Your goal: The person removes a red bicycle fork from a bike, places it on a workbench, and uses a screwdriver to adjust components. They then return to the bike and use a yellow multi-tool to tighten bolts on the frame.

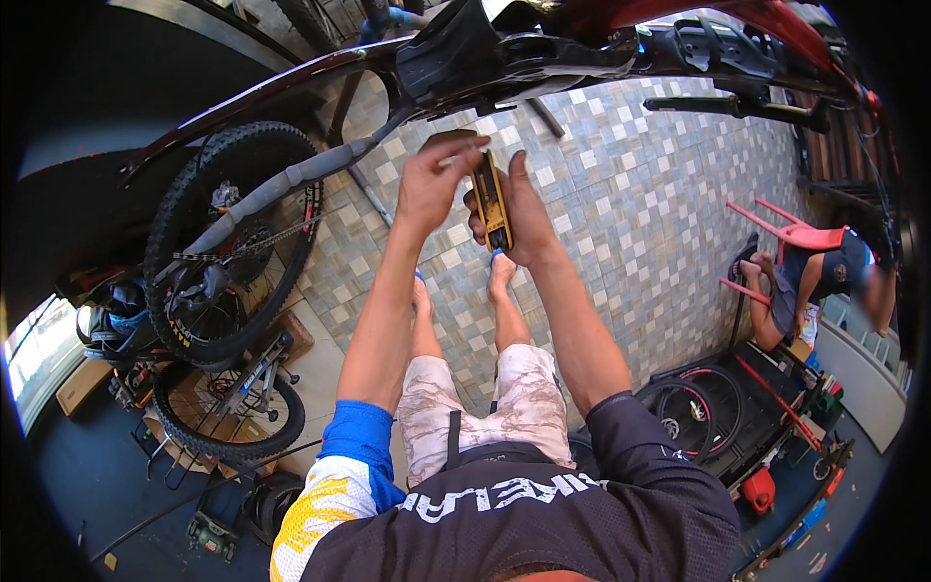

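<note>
A yellow and black folding hex key set (496, 215) is held upright in front of me, above the tiled floor. My right hand (529, 213) is closed round its side, with the thumb pointing up along it. At the upper end of the set, the bent fingers of my left hand (433, 184) reach over and meet it; what the fingertips pinch there is too small to make out. Just beyond both hands hangs a dark red bicycle frame (291, 82) with black parts (475, 73).
A wheel with a knobby tyre (160, 272) and chain hangs at left, over another wheel (296, 407). At right a person (815, 281) bends beside a pink chair (810, 236). Two thin wheels (742, 403) lie near a red container (758, 491) at lower right.
</note>
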### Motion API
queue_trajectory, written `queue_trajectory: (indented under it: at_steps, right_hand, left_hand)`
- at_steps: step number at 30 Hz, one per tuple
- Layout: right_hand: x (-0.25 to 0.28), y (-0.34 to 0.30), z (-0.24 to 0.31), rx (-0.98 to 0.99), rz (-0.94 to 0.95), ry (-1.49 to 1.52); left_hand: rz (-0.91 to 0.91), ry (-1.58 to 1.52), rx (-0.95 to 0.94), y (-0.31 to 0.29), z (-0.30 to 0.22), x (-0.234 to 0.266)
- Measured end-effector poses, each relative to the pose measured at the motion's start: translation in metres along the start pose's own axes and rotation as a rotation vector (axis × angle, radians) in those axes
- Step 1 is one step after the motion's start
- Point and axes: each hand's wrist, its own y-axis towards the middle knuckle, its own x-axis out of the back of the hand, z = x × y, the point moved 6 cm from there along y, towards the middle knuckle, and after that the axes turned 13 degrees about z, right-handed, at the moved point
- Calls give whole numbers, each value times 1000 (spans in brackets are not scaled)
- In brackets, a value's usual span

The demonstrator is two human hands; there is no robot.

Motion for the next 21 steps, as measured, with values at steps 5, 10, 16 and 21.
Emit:
queue_trajectory:
  at_steps: [5,10,16,21]
  right_hand:
    - [9,4,6,110,43,-24]
    - [-14,-3,10,110,-57,-205]
    - [-10,0,11,202,-100,-367]
    - [-4,0,11,180,-79,-463]
  left_hand:
    - [126,390,-177,-36,-12,-21]
    - [17,388,-38,-42,-27,-27]
    - [-76,131,-41,-44,-16,-24]
    - [24,221,-71,-43,-18,-14]
